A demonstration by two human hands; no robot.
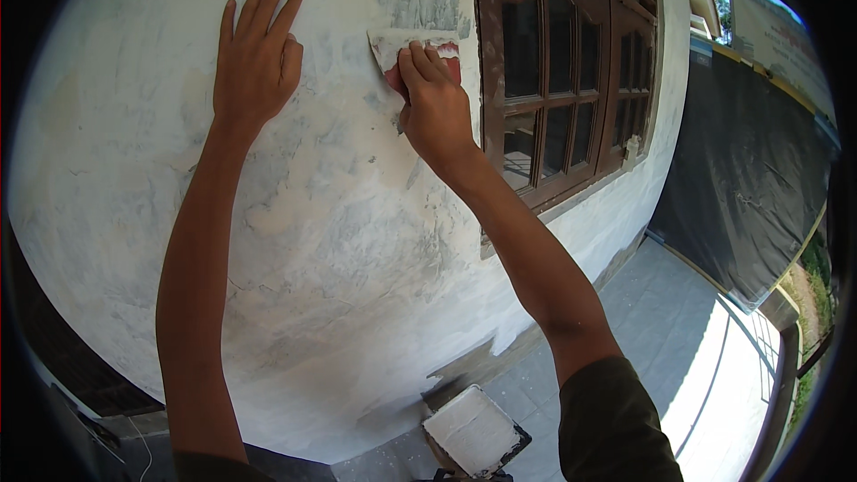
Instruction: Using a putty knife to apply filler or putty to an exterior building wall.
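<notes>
A wall (321,196) with patchy white and grey filler fills most of the view. My left hand (257,62) lies on it at upper left, fingers stretched out. My right hand (433,107) grips a putty scraper (393,80) with red and white-smeared parts, held against the wall just left of the window frame. Its fingers are wrapped over the scraper’s blade area. Rougher grey patches (420,4) show just above the scraper.
A brown wooden window (558,107) with glass panes is at right. Dark sheeting (741,178) hangs beyond it, with a banner above. Below lie grey floor tiles (616,339), partly sunlit, and a square tray (473,428) coated in white material at the wall’s foot.
</notes>
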